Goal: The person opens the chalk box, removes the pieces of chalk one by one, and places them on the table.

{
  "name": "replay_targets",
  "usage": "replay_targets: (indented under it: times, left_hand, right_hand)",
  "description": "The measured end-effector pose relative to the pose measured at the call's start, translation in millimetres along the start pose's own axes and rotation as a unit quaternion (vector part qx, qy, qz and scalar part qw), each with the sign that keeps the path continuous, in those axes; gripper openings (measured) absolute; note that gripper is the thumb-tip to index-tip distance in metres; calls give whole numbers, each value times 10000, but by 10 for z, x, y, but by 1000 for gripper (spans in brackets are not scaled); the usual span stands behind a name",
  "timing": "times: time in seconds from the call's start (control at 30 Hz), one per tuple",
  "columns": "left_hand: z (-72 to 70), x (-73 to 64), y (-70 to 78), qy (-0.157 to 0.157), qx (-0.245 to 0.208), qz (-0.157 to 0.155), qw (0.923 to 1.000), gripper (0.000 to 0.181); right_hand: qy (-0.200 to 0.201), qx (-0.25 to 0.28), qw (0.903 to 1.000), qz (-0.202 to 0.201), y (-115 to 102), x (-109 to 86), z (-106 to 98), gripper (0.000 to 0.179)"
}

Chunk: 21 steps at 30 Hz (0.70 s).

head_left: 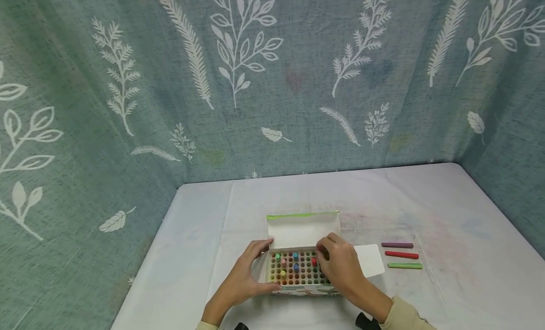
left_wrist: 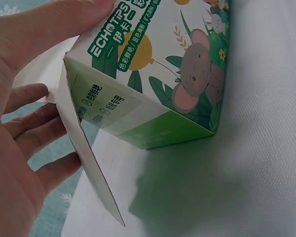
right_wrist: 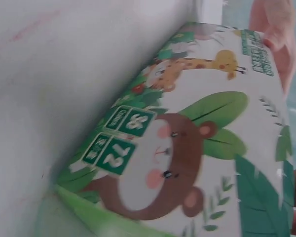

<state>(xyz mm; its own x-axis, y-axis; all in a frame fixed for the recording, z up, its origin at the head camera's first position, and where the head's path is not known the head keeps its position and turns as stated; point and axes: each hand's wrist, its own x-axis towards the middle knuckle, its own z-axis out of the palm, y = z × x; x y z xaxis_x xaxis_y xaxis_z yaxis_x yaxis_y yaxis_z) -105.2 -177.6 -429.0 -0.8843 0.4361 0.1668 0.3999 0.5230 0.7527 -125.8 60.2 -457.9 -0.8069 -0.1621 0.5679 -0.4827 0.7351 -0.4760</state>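
A chalk box [head_left: 303, 290] with printed animals stands on the table, its lid [head_left: 304, 230] raised at the back. Its holed insert [head_left: 303, 275] holds several colored chalk sticks, among them a blue chalk [head_left: 296, 268] and a yellow chalk [head_left: 283, 274]. My left hand [head_left: 247, 273] grips the box's left end. The thumb lies on the printed front, and the other fingers are beside the side flap [left_wrist: 91, 158]. Over the insert's right part, my right hand [head_left: 342, 263] has bent fingers close to a red chalk [head_left: 314, 262]. Whatever lies between those fingertips is hidden.
To the right of the box lie a purple chalk [head_left: 397, 245], a red chalk stick [head_left: 402, 255] and a green chalk [head_left: 405, 265]. The right side flap [head_left: 369, 260] sticks out toward them. A patterned curtain [head_left: 272, 84] hangs behind the white-covered table [head_left: 191, 235].
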Motion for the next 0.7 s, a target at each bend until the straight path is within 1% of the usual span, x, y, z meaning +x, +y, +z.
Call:
replay_targets:
  times: [0.07, 0.13, 0.23, 0.33, 0.43, 0.57, 0.7]
  left_hand:
    - [-7, -4, 1, -3, 14, 4, 10000, 88]
    - [-8, -7, 0, -3, 18, 22, 10000, 88]
    - [-7, -8, -5, 3, 49, 19, 10000, 89]
    - [-3, -5, -11, 10, 62, -6, 10000, 89]
    - [-3, -4, -15, 15, 56, -38, 10000, 89]
    - [-2, -4, -19, -1, 44, -60, 10000, 89]
    - [-4, -2, -19, -12, 50, -51, 10000, 89]
  right_hand:
    - [39, 376, 9992, 94, 9, 17, -16, 13]
    - [121, 789, 9968, 101, 19, 43, -46, 11]
    - [222, 1368, 9903, 5, 22, 99, -119, 12]
    - [274, 1794, 9833, -131, 18, 177, -240, 14]
    - [243, 1971, 9800, -156, 27, 245, -392, 18]
    - [166, 1973, 9801, -101, 39, 311, -648, 18]
    - [-24, 2204, 9751, 231, -16, 351, -977, 15]
